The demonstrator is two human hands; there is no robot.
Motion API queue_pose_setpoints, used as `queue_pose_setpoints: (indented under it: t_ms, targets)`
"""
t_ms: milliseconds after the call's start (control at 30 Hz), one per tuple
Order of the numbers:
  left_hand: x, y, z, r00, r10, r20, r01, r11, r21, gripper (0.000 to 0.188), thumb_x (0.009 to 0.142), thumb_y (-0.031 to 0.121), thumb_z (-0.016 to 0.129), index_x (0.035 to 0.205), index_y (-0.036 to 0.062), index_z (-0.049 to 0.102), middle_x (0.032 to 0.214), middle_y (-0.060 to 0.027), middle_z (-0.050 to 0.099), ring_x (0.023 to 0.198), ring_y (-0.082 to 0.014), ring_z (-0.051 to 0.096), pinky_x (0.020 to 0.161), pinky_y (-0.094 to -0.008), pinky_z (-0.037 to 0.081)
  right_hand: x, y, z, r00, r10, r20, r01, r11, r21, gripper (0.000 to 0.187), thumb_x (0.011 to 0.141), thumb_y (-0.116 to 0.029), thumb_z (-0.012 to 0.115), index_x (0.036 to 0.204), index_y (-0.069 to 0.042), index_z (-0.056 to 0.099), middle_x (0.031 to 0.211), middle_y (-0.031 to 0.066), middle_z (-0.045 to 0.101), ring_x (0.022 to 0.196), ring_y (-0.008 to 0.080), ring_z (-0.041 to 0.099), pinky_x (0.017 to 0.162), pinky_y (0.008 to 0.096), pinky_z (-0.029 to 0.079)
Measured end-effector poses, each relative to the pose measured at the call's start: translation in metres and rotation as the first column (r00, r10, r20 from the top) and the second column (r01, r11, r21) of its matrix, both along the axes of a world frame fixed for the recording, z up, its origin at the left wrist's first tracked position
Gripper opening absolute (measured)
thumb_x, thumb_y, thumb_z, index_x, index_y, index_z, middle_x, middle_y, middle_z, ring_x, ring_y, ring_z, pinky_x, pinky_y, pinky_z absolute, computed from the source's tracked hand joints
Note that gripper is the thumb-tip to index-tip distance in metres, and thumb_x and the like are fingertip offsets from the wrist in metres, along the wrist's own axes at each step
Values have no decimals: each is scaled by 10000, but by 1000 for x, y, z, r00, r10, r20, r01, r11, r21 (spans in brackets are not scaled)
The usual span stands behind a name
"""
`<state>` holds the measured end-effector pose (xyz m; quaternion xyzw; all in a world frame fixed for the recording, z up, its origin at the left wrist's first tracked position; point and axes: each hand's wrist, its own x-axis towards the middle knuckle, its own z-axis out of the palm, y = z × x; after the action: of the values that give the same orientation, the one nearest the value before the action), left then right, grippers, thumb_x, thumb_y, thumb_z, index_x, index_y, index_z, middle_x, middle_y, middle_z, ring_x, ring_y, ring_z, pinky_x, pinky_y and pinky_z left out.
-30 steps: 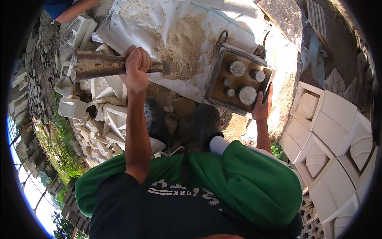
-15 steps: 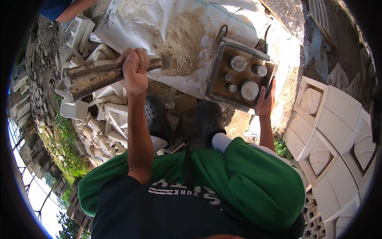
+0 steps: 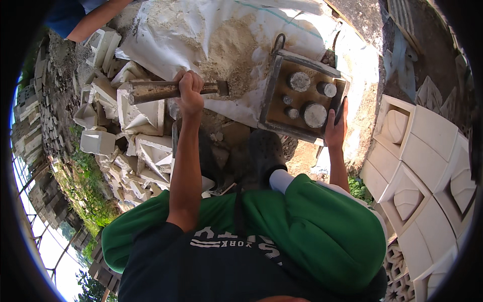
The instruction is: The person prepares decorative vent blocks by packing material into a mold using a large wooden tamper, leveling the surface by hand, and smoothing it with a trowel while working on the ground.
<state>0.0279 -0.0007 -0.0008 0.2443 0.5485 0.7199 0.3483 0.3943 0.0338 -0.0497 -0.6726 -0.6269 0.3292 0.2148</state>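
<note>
My left hand (image 3: 191, 94) is closed around a club-like wooden tool (image 3: 151, 92), held sideways in the air. Its thick end points left, over broken pieces. Its narrow end, with a dark metal-looking tip, points right, over pale powder (image 3: 234, 48) on a white sheet. To the right lies a square, dark-framed mold (image 3: 302, 132) with several round cylinders of different sizes standing inside. A bent metal loop rises from its far left corner. My right hand (image 3: 336, 130) grips the mold's near right side, thumb towards the inside, its other fingers along the outside and partly hidden.
Broken white cast pieces (image 3: 146, 108) are heaped at the left. The white sheet (image 3: 166, 22) spreads across the far middle. Cast blocks (image 3: 420, 143) with recessed shapes stand stacked at the right. Another person's forearm (image 3: 100, 19) enters at the far left. My dark shoes (image 3: 265, 153) are below the mold.
My left hand has moved right with the wooden tool, which has swung closer to level. The other person's arm has shifted slightly. My right hand and the mold stay nearly still.
</note>
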Motion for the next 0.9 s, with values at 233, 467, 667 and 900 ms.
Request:
queue_pose_setpoints:
  t_ms: [233,467,667,900]
  targets:
    - [-22,-8,62,996,-88,1,87,992,89,314,848,139,392,564,146,259,477,25,233,429,-89,189,454,-262,217,12,-3,-12,995,47,83,-55,993,101,559,943,-224,409,1443,-63,218,1405,202,376,1263,343,415,1027,380,338]
    - [-20,-2,-1,998,-56,23,55,998,41,309,847,107,397,580,126,243,501,24,252,457,-64,197,444,-248,199,8,-7,-14,996,28,79,-37,993,112,569,933,-228,434,1451,-120,224,1370,178,434,1206,350,475,989,376,371]
    - [-16,1,53,983,-163,-88,167,985,40,303,847,145,399,572,136,272,495,17,260,449,-95,216,461,-268,227,4,-7,-3,997,-10,80,5,998,55,567,935,-245,437,1449,-128,231,1317,185,488,1151,348,521,946,384,402]
    - [10,-5,15,979,-179,-98,187,979,79,293,841,136,394,574,134,274,491,19,268,453,-90,212,458,-269,218,1,-5,5,1000,-30,-5,30,999,-23,528,940,-139,445,1426,-49,260,1405,195,383,1287,314,394,1042,355,321]
